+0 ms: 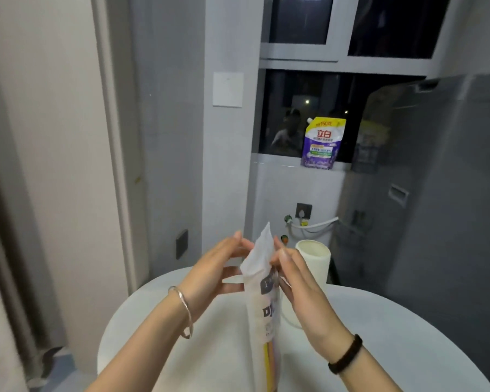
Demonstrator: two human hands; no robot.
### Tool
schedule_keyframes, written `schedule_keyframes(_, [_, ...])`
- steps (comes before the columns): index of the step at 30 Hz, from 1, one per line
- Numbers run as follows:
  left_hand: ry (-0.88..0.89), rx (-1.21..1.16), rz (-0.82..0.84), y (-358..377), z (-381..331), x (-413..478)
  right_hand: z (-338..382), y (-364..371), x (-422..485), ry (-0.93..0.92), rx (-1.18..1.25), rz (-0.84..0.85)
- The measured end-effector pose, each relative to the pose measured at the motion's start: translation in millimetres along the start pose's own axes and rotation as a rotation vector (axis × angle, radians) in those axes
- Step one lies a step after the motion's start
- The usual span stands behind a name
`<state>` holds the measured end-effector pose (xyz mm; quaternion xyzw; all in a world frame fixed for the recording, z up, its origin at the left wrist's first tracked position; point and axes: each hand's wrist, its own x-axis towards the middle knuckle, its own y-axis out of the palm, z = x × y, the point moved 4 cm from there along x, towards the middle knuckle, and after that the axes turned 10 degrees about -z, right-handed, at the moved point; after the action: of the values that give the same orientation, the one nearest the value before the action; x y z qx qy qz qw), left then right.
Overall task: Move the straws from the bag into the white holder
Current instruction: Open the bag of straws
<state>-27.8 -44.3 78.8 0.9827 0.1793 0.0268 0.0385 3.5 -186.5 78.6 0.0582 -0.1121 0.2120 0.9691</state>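
**A:** so where's the bag (262, 292)?

**B:** upright over the round white table (393, 335), between both hands. The left hand (210, 274) has its fingers spread loosely, tips against the bag's left edge. The right hand (300, 281) pinches the bag's top edge, I think; it's blurry there.

**A:** straws?

**B:** the coloured straws (269, 355) show through the lower part of the bag. The white holder (314, 257) stands on the table just behind the right hand, mouth up.
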Motion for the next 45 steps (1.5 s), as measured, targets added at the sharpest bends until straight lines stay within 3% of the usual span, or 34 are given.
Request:
schedule_keyframes(13, [0.070, 0.132, 0.069, 23.9, -22.8, -52.9, 42.8, -2.9, -50.0, 0.036, -0.114, -0.025])
schedule_keyframes(32, [0.105, 0.098, 0.059, 20.1, -11.7, -71.0, 22.4, 0.5, -59.2, 0.074, -0.127, -0.010])
schedule_keyframes(45, [0.316, 0.286, 0.000, 21.5, -15.4, -70.6, 19.6, 7.6, -60.4, 0.096, 0.060, 0.040])
